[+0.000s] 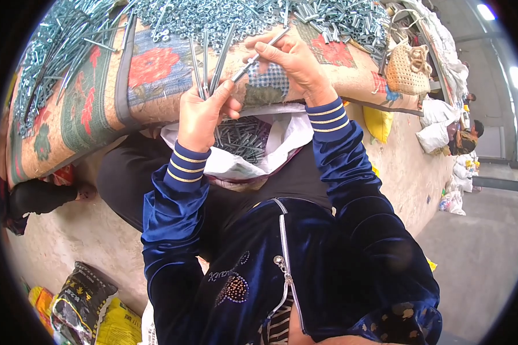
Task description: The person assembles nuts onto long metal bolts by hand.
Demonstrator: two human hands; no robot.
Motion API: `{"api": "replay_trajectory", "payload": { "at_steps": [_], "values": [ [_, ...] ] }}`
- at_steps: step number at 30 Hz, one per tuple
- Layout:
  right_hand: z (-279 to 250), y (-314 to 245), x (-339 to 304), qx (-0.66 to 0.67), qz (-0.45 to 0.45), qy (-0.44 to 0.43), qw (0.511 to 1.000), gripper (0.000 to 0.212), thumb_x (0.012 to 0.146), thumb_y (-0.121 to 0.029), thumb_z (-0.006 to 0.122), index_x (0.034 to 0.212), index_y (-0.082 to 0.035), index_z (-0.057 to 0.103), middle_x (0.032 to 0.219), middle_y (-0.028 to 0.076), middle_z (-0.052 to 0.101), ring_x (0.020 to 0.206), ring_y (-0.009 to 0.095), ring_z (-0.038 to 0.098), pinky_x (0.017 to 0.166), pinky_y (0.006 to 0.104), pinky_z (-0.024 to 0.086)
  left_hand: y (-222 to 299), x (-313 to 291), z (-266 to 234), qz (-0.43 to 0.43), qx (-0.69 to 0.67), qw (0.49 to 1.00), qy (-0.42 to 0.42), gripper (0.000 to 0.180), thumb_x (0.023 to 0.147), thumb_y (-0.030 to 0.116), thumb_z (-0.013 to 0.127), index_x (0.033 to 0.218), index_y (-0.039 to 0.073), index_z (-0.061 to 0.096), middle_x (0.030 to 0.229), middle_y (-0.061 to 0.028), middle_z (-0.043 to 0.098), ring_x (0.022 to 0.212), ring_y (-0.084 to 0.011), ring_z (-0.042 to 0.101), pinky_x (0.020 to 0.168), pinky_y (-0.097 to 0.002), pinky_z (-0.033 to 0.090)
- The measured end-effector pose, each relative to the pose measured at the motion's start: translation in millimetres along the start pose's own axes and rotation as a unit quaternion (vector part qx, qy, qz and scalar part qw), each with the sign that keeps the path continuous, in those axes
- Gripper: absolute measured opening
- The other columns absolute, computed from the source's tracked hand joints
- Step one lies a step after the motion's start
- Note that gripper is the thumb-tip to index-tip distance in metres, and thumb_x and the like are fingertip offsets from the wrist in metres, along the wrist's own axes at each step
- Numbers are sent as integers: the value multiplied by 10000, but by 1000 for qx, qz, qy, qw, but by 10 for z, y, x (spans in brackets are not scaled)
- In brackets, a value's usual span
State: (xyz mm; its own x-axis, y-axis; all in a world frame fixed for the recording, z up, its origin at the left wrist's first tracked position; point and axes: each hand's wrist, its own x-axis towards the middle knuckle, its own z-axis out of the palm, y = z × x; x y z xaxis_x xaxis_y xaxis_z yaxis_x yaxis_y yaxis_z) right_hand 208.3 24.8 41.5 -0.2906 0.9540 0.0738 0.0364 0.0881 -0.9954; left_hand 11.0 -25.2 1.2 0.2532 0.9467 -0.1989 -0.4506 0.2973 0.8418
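Surface [155,106], long, covered in flowered and checked cloth, spanning the upper part of the frame; its near edge appears curved. Floor [406,172], pale, at right of centre and lower left.

Loose stock on the surface: long thin metal pieces [69,52], piled, upper left; small metal nuts [201,20], heaped, upper middle; short metal tubes [351,23], heaped, upper right. Woven bag [408,69], straw-coloured, with a bow, upper right, at the end of the surface.

Left hand [198,118], one, upper middle: fingers closed around several long rods [220,63], which fan upward; thumb and fingertips also pinching the lower end of a slanting rod [265,50]. Right hand [299,63], one, just right of it: thumb and fingers gripping the slanting rod near its upper end. This rod lies between the two hands, rising to the right; details of its fittings too small to tell.

White sack [293,129], one, open, below the hands, containing dark metal pieces [242,138].

Blue jacket [362,247], velvety, gold-striped cuffs, lower middle. Yellow bag [378,123], right of the sack. Black package [83,302] and yellow package [120,325], side by side, lower left. Another person's leg [40,201], left edge.
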Motion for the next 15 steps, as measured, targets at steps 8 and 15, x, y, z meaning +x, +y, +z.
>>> {"api": "replay_trajectory", "payload": {
  "at_steps": [8,15],
  "values": [
    [66,-57,6,-95,-12,103,990,320,861,-289,633,727,1,640,565,7,578,512,67,517,496,218,403,49,-15,-19,-18,22,1000,-10,181,856,183,643,945,35,588,658,-64,625,504,-108,575,433,-179,368],
    [-1,-79,-8,-99,32,78,991,278,823,-265,686,857,10,656,693,38,602,658,104,593,587,229,478,49,-7,-46,-51,56,997,-8,198,857,212,641,926,33,590,655,-60,624,501,-108,575,438,-176,370]
  ]
}}
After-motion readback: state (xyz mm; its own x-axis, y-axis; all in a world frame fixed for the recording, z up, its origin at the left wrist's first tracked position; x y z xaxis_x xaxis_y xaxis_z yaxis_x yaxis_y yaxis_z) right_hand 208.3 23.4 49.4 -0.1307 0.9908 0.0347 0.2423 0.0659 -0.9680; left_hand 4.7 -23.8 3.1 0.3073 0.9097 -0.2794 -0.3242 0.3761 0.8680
